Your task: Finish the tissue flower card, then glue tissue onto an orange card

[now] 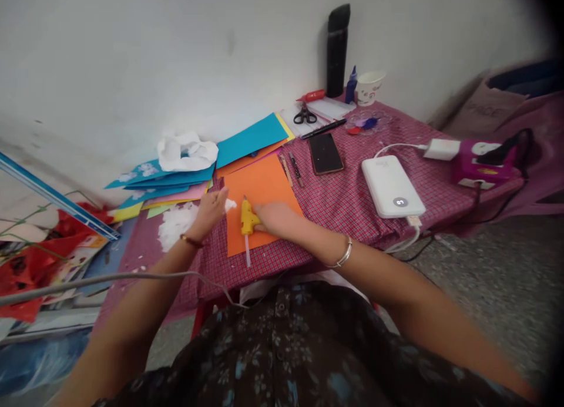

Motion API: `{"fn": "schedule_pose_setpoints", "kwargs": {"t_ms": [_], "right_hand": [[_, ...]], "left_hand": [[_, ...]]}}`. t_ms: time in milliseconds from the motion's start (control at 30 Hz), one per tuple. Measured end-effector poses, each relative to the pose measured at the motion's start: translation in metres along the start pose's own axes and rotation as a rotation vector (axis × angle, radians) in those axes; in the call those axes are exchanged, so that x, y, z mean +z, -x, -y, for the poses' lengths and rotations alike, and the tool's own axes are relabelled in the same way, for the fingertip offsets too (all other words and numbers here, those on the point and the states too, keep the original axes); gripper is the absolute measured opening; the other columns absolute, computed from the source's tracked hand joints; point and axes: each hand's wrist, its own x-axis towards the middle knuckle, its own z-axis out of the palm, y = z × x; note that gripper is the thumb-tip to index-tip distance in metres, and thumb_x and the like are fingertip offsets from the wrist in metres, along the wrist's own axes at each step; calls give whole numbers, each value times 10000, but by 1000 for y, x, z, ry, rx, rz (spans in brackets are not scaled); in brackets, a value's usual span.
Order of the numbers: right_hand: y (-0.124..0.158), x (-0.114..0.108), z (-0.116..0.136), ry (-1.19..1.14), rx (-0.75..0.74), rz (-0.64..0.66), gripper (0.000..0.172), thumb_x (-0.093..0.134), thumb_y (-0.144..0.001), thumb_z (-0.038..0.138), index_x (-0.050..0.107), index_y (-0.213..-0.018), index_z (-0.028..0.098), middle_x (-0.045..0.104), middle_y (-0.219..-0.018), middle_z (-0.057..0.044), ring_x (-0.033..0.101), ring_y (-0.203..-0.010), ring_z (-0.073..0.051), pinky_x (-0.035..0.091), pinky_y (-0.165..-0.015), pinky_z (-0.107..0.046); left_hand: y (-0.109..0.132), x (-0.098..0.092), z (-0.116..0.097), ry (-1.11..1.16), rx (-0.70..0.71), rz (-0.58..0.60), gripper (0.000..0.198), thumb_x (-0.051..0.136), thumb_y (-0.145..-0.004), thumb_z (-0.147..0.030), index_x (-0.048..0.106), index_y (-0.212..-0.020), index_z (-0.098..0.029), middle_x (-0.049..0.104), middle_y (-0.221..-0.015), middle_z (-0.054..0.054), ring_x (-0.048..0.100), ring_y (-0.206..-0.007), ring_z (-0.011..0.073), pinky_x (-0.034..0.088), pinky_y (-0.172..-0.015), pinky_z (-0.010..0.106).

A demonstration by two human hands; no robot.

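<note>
Right hand (pixel 275 218) grip wrapped round glue gun (pixel 247 219) on orange paper (pixel 264 184). Left hand (pixel 211 210) grip seems to be pinching white fluff (pixel 230 205) beside the nozzle. Risk: hot tip burns fingers, glue strings across the paper.

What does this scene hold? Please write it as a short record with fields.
surface: red checked cloth over a table
right hand: holds yellow glue gun, lying on orange paper
left hand: fingertips on small white piece at the paper's left edge
nearby: white fluff pile, phone, power bank, scissors
</note>
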Motion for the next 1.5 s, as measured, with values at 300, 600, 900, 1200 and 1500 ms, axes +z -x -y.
{"fn": "schedule_pose_setpoints", "kwargs": {"t_ms": [300, 600, 900, 1200, 1500], "right_hand": [[0, 0, -1, 123, -34, 43, 378, 598, -954, 406, 639, -1188, 112, 764, -1041, -195, 729, -965, -309, 496, -758, -343], [-1, -3, -2, 198, -42, 96, 410, 538, -976, 420, 643, -1217, 105, 757, -1023, -178, 700, -875, -268, 408, -666, -317], [-4, -3, -7, 201, -37, 100, 407, 536, -975, 431, 642, -1219, 123, 753, -1049, -170, 692, -882, -268, 391, -687, -313], [1, -6, -12, -98, 28, 21, 441, 703, -870, 361, 659, -1269, 180, 761, -1102, -157, 708, -1003, -316, 470, -839, -356], [-1, -9, -23, -543, -54, -190, 392, 558, -818, 276, 561, -1197, 174, 705, -1081, -73, 678, -927, -189, 514, -779, -283]], "left_hand": [[27, 33, 5, -545, 122, 89, 443, 395, -981, -395, 599, -647, -187, 624, -627, 95, 565, -593, 207, 266, -569, 302], [4, 50, -17, -772, 59, 52, 549, 291, -1042, -378, 744, -981, -74, 741, -953, 217, 696, -917, 296, 454, -737, 355], [-8, 58, -4, -640, 56, 9, 554, 282, -1049, -426, 717, -1021, -86, 720, -1060, 224, 661, -1054, 330, 444, -838, 378], [-24, 20, -3, 17, -58, -228, 325, 556, -917, -274, 499, -607, -194, 555, -636, 68, 617, -768, 239, 361, -626, 289], [16, -9, 3, 1000, -307, -23, 543, 298, -983, -628, 308, -603, -241, 286, -460, -75, 212, -339, 74, 190, -351, 188]]}}
